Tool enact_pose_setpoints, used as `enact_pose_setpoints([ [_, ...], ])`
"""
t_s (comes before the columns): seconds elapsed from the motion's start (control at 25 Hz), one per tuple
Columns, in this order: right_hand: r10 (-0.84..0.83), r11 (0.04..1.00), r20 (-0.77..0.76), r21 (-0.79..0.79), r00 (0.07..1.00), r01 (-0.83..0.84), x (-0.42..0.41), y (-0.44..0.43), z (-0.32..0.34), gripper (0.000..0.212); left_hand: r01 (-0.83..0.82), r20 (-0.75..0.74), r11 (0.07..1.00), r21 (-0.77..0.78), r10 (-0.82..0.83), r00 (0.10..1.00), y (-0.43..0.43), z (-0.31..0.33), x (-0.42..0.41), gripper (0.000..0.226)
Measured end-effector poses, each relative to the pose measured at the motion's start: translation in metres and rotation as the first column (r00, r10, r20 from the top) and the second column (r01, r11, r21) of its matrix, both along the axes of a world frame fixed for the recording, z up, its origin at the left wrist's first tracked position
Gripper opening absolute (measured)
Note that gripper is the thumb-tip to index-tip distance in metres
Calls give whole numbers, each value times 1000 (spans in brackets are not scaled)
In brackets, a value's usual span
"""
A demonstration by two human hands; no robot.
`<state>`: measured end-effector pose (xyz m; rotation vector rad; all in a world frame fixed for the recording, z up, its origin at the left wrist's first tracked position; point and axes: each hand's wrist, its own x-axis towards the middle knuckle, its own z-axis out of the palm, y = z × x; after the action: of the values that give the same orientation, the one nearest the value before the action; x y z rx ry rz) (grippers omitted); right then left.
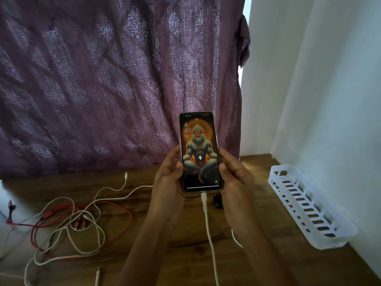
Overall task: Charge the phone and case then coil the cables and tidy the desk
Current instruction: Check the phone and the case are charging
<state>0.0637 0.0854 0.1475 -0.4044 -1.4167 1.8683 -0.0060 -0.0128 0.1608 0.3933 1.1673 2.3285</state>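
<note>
The phone [200, 153] is held upright over the middle of the desk [185, 240]. The left hand [167, 180] and right hand [237, 182] grip its lower sides. A white cable [208, 223] is plugged in below and a bolt sign shows on the screen, so the phone step looks done. Next, I think: lay it down and connect the small dark thing [218, 201] under it, probably the case. The tangled cables [78, 223] near the left edge are not yet coiled.

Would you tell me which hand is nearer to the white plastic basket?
Right. The right hand grips the phone on the side facing the white basket; the left hand grips its far edge.
</note>
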Motion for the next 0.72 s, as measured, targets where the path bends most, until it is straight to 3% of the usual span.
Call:
enact_pose_setpoints([
  [0.72,0,1000,-2,-27,1000,0,-2,-1,-2,34,6,28,1000,6,-6,1000,-3,-2,-2,38],
])
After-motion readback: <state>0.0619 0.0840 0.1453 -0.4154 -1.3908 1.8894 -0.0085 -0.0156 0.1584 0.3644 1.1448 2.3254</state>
